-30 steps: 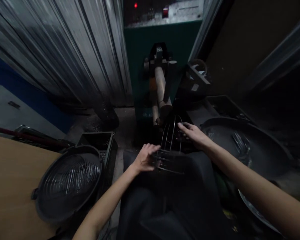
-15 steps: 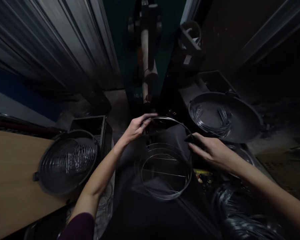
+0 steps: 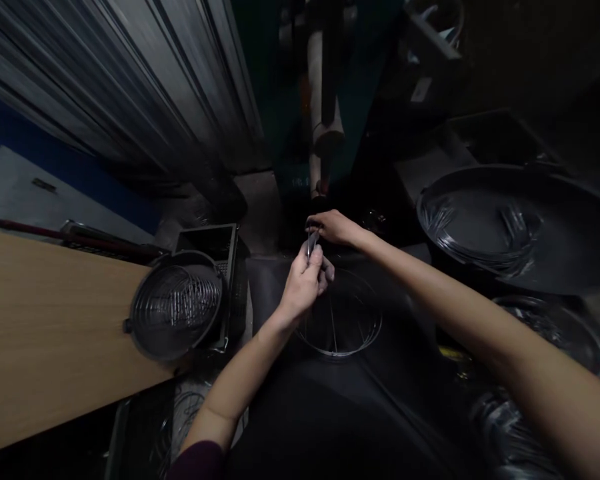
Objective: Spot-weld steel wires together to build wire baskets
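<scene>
A round wire frame [image 3: 337, 353] with thin cross wires hangs over the dark cloth of my lap. Above its upper left side, my left hand [image 3: 307, 277] is closed round a thin metal wire [image 3: 309, 241], thumb on top. Just beyond it, my right hand [image 3: 330, 225] reaches across with its fingers pinched on the same wire, close to the machine's tip. The two hands are almost touching, and they hide where the wire meets the frame.
A machine arm [image 3: 325, 127] stands straight ahead. On the left, a round black basin [image 3: 153, 343] of wire rings rests by a wooden board [image 3: 55, 333] and a dark crate [image 3: 207, 235]. A large basin [image 3: 580, 230] with wire bundles lies right.
My right hand has moved left to meet my left hand, which has shifted slightly right and lower. The wire frame has turned, and the view has swung a little to the left.
</scene>
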Tool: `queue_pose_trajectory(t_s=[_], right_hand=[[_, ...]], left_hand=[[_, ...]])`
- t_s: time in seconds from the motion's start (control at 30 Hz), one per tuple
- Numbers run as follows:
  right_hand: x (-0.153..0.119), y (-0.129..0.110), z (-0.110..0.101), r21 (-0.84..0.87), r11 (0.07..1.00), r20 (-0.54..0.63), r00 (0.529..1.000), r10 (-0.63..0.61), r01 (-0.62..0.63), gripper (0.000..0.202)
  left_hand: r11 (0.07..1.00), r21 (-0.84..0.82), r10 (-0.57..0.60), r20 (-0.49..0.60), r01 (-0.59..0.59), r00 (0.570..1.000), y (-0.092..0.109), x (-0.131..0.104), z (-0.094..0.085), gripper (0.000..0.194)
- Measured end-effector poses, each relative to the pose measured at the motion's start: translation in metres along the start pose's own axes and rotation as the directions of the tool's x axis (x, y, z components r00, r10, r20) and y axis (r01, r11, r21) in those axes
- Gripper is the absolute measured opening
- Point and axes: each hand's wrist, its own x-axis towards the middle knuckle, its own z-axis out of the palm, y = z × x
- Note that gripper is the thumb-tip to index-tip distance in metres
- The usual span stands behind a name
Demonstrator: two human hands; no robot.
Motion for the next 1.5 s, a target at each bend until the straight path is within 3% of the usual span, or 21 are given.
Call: queue_pose_trajectory(t_s=[0.1, 0.17, 0.23, 0.3, 0.4, 0.5, 0.53, 0.63, 0.73, 0.83, 1.0, 1.1, 1.17, 1.27, 1.33, 1.4, 1.5], right_hand=[[-0.015, 0.016, 0.002, -0.045, 0.998, 0.038, 0.998, 0.056, -0.054, 0.021], [-0.028, 0.029, 0.003, 0.014, 0.999, 0.024, 0.999, 0.048, -0.048, 0.025], [-0.036, 0.039, 0.003, 0.091, 0.996, -0.025, 0.999, 0.021, -0.018, 0.028], [-0.035, 0.042, 0.000, 0.114, 0.993, -0.048, 0.998, 0.030, -0.024, 0.031], [-0.036, 0.039, -0.009, 0.031, 0.987, -0.070, 0.985, 0.160, -0.158, 0.041], [-0.065, 0.028, -0.016, 0.013, 0.975, -0.132, 0.967, 0.219, -0.220, 0.042], [-0.080, 0.023, -0.015, 0.067, 0.978, -0.104, 0.973, 0.204, -0.198, 0.035], [-0.126, -0.002, 0.002, 0.365, 0.913, 0.162, 0.978, 0.130, -0.182, 0.030], [-0.149, -0.025, 0.026, 0.521, 0.802, 0.205, 0.955, 0.215, -0.292, 0.040], [-0.150, -0.032, 0.034, 0.575, 0.735, 0.170, 0.931, 0.322, -0.359, 0.042], [-0.146, -0.030, 0.020, 0.620, 0.691, 0.109, 0.913, 0.394, -0.372, 0.043], [-0.144, -0.035, 0.025, 0.606, 0.708, 0.258, 0.931, 0.257, -0.363, 0.040], [-0.144, -0.036, 0.028, 0.574, 0.731, 0.353, 0.917, 0.184, -0.368, 0.036], [-0.146, -0.034, 0.026, 0.523, 0.717, 0.443, 0.866, 0.233, -0.461, 0.037], [-0.148, -0.033, 0.021, 0.510, 0.689, 0.496, 0.831, 0.252, -0.514, 0.039], [-0.150, -0.033, 0.018, 0.519, 0.692, 0.513, 0.830, 0.217, -0.502, 0.039], [-0.156, -0.029, 0.012, 0.481, 0.751, 0.495, 0.847, 0.193, -0.452, 0.043]], left_hand=[[0.987, -0.124, -0.102, 0.003, 0.102, 0.995, -0.008, 0.002, -0.002, 0.049], [0.973, -0.161, -0.157, 0.053, 0.164, 0.986, -0.014, 0.002, -0.002, 0.049], [0.966, -0.155, -0.179, 0.174, 0.206, 0.968, -0.016, 0.004, -0.002, 0.049], [0.965, -0.121, -0.181, 0.340, 0.234, 0.923, -0.014, 0.012, -0.004, 0.047], [0.974, -0.043, -0.175, 0.475, 0.221, 0.862, -0.004, 0.033, -0.014, 0.041], [0.976, 0.031, -0.206, 0.448, 0.215, 0.870, 0.002, 0.054, -0.025, 0.037], [0.974, 0.053, -0.219, 0.433, 0.218, 0.875, 0.002, 0.059, -0.026, 0.036], [0.974, 0.100, -0.228, 0.396, 0.205, 0.889, -0.001, 0.070, -0.022, 0.035], [0.977, 0.105, -0.213, 0.379, 0.187, 0.901, -0.005, 0.074, -0.014, 0.037], [0.978, 0.123, -0.203, 0.364, 0.169, 0.909, -0.009, 0.074, -0.018, 0.043], [0.977, 0.157, -0.193, 0.374, 0.143, 0.907, -0.013, 0.072, -0.026, 0.053], [0.977, 0.191, -0.165, 0.395, 0.095, 0.904, -0.014, 0.073, -0.028, 0.057], [0.972, 0.229, -0.142, 0.374, 0.057, 0.917, -0.020, 0.076, -0.038, 0.057], [0.956, 0.294, -0.066, 0.209, 0.002, 0.976, -0.040, 0.091, -0.066, 0.049], [0.950, 0.306, 0.028, 0.126, -0.065, 0.992, -0.059, 0.112, -0.078, 0.049], [0.951, 0.265, 0.111, 0.191, -0.160, 0.975, -0.075, 0.138, -0.077, 0.059], [0.951, 0.221, 0.106, 0.420, -0.215, 0.901, -0.088, 0.169, -0.066, 0.040]])
